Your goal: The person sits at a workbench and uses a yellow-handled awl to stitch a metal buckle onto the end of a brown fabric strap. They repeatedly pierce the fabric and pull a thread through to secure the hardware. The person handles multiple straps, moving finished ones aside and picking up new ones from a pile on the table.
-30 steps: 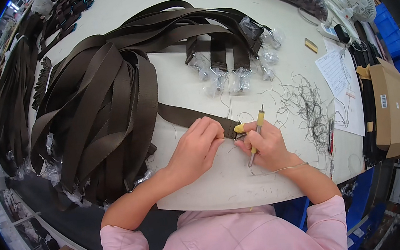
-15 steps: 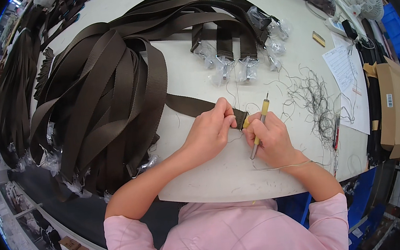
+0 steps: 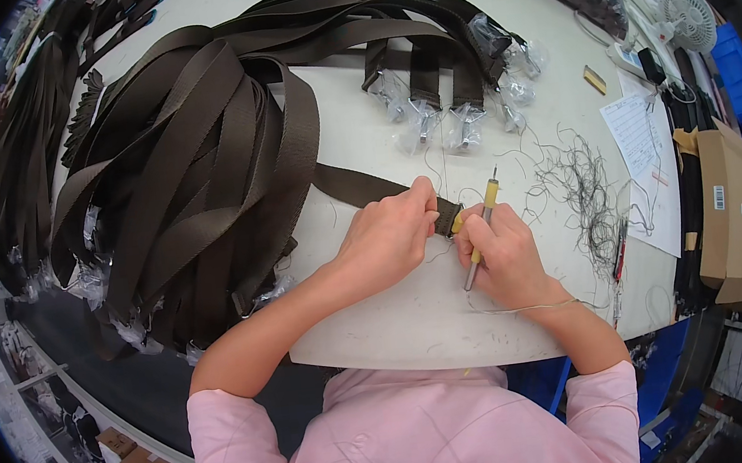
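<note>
A dark brown webbing strap (image 3: pixel 357 185) runs from a big pile (image 3: pixel 188 152) across the white table (image 3: pixel 417 318) to my hands. My left hand (image 3: pixel 385 234) pinches the strap's end flat against the table. My right hand (image 3: pixel 507 257) grips a slim yellow-handled tool (image 3: pixel 480 228), its metal tip pointing up and away, right beside the strap end. The two hands touch at the strap's tip, which is mostly hidden under my fingers.
Strap ends with clips in clear plastic bags (image 3: pixel 459 121) lie behind my hands. Loose cut threads (image 3: pixel 581 185) are scattered at the right, by a paper sheet (image 3: pixel 642 164), a cardboard box (image 3: pixel 729 200) and a small white fan (image 3: pixel 685 13). More straps hang at the far left (image 3: pixel 13 181).
Both hands have kept their grip and stayed together at the strap end; the tool has tilted slightly. The view has shifted a little downward.
</note>
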Motion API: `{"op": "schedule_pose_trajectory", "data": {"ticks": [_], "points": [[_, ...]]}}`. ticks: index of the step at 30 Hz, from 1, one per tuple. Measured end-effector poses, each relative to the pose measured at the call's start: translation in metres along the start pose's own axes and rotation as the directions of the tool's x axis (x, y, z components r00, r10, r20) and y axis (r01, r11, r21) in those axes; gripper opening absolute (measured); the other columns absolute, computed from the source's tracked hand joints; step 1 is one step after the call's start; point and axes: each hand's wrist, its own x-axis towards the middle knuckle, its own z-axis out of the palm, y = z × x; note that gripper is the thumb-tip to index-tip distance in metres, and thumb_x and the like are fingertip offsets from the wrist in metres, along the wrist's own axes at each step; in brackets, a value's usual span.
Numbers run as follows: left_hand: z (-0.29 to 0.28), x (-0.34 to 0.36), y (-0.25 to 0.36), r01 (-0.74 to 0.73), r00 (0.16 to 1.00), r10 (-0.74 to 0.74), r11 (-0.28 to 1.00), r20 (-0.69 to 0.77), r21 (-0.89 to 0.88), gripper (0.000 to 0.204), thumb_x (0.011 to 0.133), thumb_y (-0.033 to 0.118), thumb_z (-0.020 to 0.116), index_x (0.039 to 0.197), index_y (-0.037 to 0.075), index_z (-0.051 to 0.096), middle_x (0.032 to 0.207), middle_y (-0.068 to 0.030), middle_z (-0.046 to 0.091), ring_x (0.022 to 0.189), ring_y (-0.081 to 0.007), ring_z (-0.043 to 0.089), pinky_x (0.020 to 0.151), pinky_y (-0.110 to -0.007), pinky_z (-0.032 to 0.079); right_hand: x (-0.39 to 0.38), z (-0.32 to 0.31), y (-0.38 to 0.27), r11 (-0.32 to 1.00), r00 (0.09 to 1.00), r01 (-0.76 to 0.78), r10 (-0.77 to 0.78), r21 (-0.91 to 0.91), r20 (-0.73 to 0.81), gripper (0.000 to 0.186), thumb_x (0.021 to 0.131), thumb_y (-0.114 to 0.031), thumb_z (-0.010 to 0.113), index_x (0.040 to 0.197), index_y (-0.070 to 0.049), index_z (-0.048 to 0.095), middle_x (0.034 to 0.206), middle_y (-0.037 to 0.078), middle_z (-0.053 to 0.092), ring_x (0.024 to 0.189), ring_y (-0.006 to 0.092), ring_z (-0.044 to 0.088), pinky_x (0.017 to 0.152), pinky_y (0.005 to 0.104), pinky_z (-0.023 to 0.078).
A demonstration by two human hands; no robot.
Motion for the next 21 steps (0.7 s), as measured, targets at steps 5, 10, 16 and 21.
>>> {"op": "schedule_pose_trajectory", "data": {"ticks": [5,10,16,21], "points": [[0.000,-0.001,0.008,-0.336,0.919,0.360,0.928,-0.157,0.163,0.026,0.085,-0.007,0.063,0.109,0.001,0.056,0.109,-0.0162,0.057,0.098,-0.0324,0.062,0.082,-0.041,0.052,0.008,0.003,0.004,0.998,1.000,0.002,-0.001,0.069,-0.010,0.029,0.069,0.002,0.072,0.089,-0.006,0.052,0.082,0.007,0.059,0.078,0.0298,0.057,0.089,0.0428,0.045],[0.010,0.007,-0.012,-0.148,0.988,0.154,0.968,0.013,-0.204,0.027,0.081,-0.004,0.070,0.105,0.002,0.060,0.112,-0.0113,0.052,0.106,-0.0258,0.059,0.092,-0.037,0.052,0.004,0.007,0.012,1.000,0.994,0.019,-0.017,0.022,-0.108,0.035,0.068,0.002,0.073,0.094,-0.008,0.051,0.082,0.003,0.060,0.083,0.0272,0.061,0.098,0.0472,0.041],[0.022,0.008,-0.009,-0.182,0.980,0.166,0.969,-0.107,-0.169,0.019,0.083,0.001,0.077,0.097,0.002,0.064,0.107,-0.0090,0.055,0.100,-0.0230,0.060,0.088,-0.034,0.052,0.005,0.005,0.014,0.988,0.971,0.154,-0.146,0.026,-0.187,0.032,0.077,-0.002,0.074,0.099,-0.010,0.052,0.087,0.004,0.066,0.089,0.0245,0.066,0.106,0.0515,0.040],[0.011,0.007,-0.010,-0.094,0.995,0.081,0.962,-0.061,-0.255,0.010,0.089,0.003,0.075,0.093,0.001,0.066,0.100,-0.0078,0.060,0.086,-0.0199,0.065,0.081,-0.033,0.054,0.009,-0.008,0.020,0.951,0.923,0.165,-0.056,0.260,-0.380,0.023,0.105,-0.026,0.063,0.112,-0.006,0.056,0.096,0.009,0.067,0.090,0.0256,0.067,0.106,0.0511,0.043]]}}
